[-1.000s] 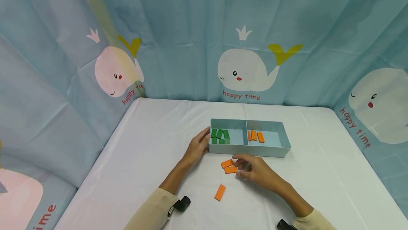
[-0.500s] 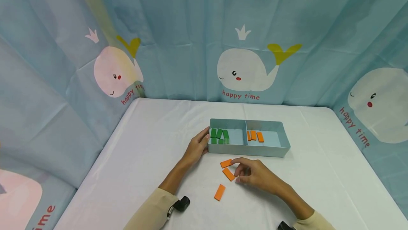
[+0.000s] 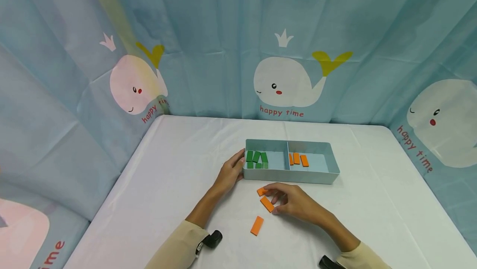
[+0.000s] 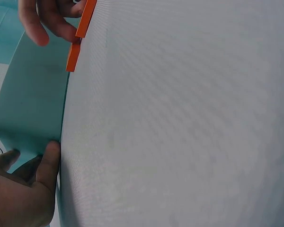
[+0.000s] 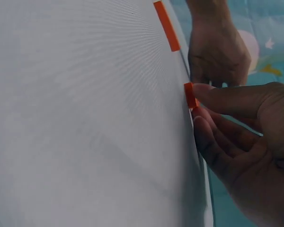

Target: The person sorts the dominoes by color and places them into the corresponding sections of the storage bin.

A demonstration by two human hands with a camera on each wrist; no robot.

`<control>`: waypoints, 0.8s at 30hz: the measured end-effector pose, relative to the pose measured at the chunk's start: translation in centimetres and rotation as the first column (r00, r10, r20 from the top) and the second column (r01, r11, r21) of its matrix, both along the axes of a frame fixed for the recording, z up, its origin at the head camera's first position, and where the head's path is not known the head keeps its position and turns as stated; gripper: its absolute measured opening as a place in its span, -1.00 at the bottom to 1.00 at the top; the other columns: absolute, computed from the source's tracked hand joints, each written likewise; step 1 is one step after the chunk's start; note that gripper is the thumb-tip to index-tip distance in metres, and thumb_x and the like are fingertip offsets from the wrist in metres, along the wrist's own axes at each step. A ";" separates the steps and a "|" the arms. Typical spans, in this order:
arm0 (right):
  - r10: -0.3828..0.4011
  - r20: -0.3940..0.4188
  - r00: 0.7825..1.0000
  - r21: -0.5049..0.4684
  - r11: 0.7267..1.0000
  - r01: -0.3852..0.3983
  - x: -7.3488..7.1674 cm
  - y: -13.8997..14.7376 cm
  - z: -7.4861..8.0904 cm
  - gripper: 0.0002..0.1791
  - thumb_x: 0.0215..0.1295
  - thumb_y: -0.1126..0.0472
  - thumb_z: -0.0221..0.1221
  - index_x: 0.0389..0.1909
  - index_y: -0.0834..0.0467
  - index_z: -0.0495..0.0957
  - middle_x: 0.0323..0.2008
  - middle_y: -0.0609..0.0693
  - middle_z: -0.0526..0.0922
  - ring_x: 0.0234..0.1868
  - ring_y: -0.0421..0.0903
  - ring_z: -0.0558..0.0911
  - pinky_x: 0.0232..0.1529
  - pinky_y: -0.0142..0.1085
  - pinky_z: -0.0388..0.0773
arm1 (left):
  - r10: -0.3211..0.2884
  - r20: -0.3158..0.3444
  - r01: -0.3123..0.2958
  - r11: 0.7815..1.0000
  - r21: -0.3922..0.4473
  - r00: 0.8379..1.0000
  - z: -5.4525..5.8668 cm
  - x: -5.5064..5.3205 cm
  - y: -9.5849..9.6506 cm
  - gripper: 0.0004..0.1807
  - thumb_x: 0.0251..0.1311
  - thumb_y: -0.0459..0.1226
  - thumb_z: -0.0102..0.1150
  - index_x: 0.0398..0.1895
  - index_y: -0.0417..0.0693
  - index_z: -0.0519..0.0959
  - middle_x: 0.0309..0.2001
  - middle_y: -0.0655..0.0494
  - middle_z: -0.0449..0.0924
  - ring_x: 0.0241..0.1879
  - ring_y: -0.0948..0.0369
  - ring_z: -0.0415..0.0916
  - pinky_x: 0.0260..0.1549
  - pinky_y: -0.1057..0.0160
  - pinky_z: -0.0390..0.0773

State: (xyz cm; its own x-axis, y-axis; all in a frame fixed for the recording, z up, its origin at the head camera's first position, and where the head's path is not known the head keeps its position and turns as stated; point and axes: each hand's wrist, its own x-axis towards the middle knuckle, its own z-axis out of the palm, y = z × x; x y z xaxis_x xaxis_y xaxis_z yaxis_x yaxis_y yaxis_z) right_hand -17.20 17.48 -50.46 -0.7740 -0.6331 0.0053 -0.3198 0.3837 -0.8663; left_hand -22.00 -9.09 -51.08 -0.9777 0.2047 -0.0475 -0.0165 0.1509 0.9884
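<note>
A grey-blue box (image 3: 298,176) with two compartments stands on the white table. My left hand (image 3: 228,175) rests against its left end; in the left wrist view the fingertips (image 4: 50,156) press the wall by the corner. In front of the box, my right hand (image 3: 299,203) is bent over two orange blocks. Its index finger overlaps the upper block (image 3: 261,191), and the thumb lies by the right end of the lower block (image 3: 267,204). In the right wrist view the thumb touches an orange block (image 5: 190,96); no clear pinch shows.
Several green blocks (image 3: 257,156) stand in the box's left compartment. Orange blocks (image 3: 304,161) are in the right one, by the divider. Another orange block (image 3: 257,225) lies nearer on the table. A blue whale-print curtain (image 3: 223,74) hangs beyond the table.
The lower orange block of the pair has turned to a slant, apart from the upper one. My right hand has shifted slightly left over the upper block. My left hand stays at the box.
</note>
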 end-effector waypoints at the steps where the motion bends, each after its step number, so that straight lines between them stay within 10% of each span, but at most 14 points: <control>1: 0.005 0.005 1.000 0.003 1.000 -0.005 -0.1 -0.1 0.0 -0.31 0.17 0.35 0.54 0.35 0.03 0.60 0.15 -0.07 0.74 -0.08 -0.11 0.72 -0.07 -0.33 0.72 | 0.001 0.002 -0.001 1.000 0.001 1.000 0.0 0.0 0.0 -0.38 0.71 -0.04 -0.10 0.71 0.06 0.16 0.68 -0.01 0.13 0.60 -0.12 0.18 0.34 -0.18 0.53; 24: 0.006 -0.038 0.999 0.062 0.998 -0.004 0.4 -0.7 0.0 -0.32 0.18 0.36 0.53 0.33 -0.04 0.61 0.09 -0.18 0.73 -0.13 -0.17 0.68 -0.12 -0.36 0.69 | 0.007 0.005 -0.007 1.000 -0.003 1.000 0.0 0.0 0.1 -0.39 0.71 -0.06 -0.12 0.71 0.09 0.17 0.68 -0.01 0.14 0.61 -0.11 0.16 0.34 -0.19 0.52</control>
